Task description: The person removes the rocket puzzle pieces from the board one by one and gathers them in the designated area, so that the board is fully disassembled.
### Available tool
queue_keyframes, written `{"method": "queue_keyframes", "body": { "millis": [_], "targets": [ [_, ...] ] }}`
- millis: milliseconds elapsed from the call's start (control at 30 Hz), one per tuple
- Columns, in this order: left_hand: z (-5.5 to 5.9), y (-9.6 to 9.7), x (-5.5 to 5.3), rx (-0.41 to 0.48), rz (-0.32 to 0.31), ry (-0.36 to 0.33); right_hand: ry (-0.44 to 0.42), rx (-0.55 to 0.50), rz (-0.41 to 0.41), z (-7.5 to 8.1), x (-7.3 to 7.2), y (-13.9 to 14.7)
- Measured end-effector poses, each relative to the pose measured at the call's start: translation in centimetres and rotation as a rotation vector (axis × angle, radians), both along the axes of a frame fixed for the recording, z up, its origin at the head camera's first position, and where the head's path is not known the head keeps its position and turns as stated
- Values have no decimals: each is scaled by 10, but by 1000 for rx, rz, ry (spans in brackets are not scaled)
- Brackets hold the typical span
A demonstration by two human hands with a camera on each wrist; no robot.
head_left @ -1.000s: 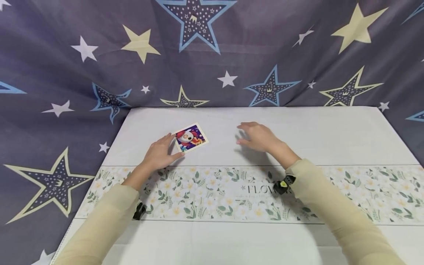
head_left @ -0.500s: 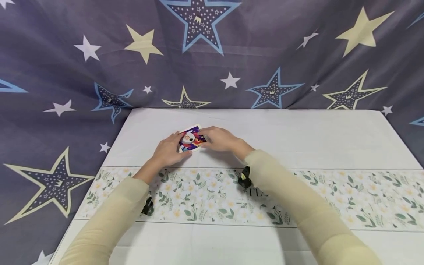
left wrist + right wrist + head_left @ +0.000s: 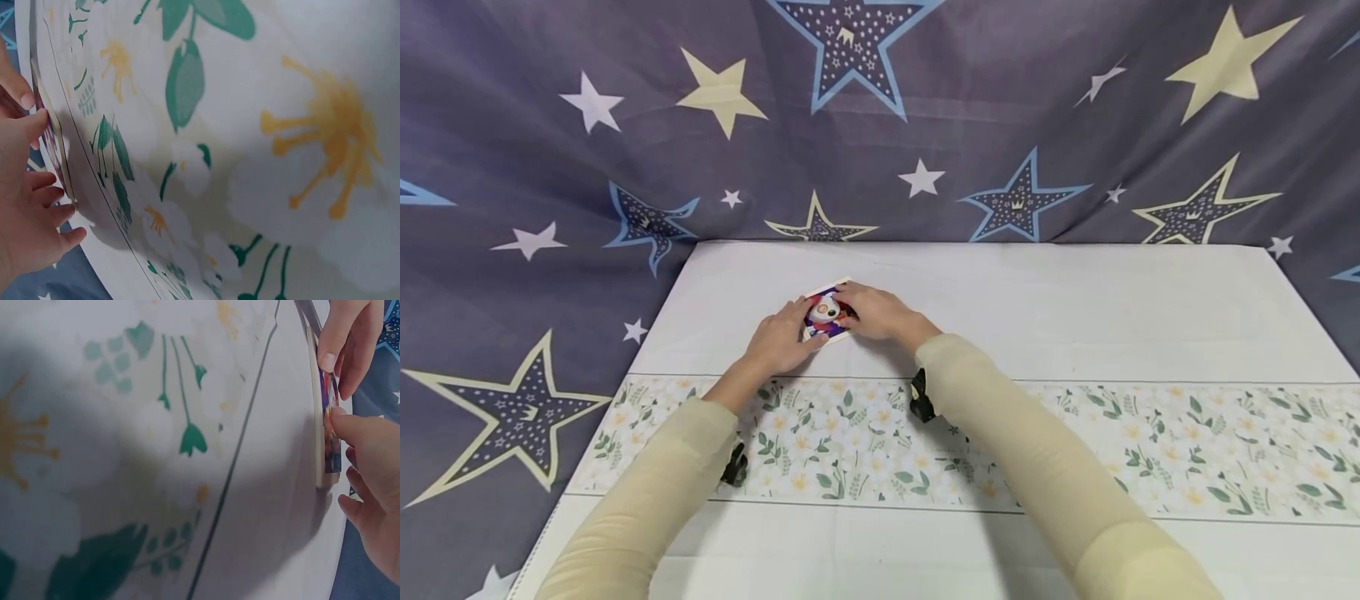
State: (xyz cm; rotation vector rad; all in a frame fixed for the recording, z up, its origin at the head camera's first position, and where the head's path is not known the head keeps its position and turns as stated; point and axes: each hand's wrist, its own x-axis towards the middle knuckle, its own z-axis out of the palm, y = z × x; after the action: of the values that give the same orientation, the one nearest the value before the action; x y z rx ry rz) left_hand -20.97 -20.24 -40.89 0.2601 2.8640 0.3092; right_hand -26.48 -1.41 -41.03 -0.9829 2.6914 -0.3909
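A small square picture board (image 3: 826, 309) lies on the far left part of the table, with a pale rim and a red-and-white cartoon figure on purple. My left hand (image 3: 778, 340) grips its left side, thumb at the near edge and fingers at the far one. My right hand (image 3: 880, 313) reaches over the board's right part, fingertips and thumb touching the picture and covering some of it. Seen from the right wrist, the board (image 3: 330, 456) is thin and the right thumb (image 3: 344, 424) presses its face. Whether the right fingers pinch anything is hidden.
A white tablecloth (image 3: 1075, 317) with a flowered band (image 3: 1187, 442) covers the table. Behind it and at the left hangs a dark curtain (image 3: 865, 167) printed with stars. Dark wrist bands (image 3: 921, 396) sit by both sleeves.
My right hand has come from the right, apart from the board, onto its right part. The left hand and the board have shifted slightly right, with the left hand still at its side.
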Motion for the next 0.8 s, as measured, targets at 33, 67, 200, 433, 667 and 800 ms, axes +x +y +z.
{"method": "queue_keyframes", "body": {
  "millis": [33, 67, 200, 433, 667, 800],
  "targets": [
    [0, 0, 0, -1, 0, 1, -4, 6, 2, 0, 0, -1],
    [-1, 0, -1, -2, -2, 2, -9, 9, 2, 0, -1, -1],
    [-4, 0, -2, -5, -6, 5, -17, 17, 0, -2, -2, -1],
    [-2, 1, -1, 4, -4, -1, -7, 18, -7, -5, 0, -1],
    [3, 5, -3, 3, -24, 0, 3, 41, -27, -2, 2, -3],
    [5, 6, -4, -17, -36, -28, -19, 49, -31, 0, 3, 0]
  ]
}}
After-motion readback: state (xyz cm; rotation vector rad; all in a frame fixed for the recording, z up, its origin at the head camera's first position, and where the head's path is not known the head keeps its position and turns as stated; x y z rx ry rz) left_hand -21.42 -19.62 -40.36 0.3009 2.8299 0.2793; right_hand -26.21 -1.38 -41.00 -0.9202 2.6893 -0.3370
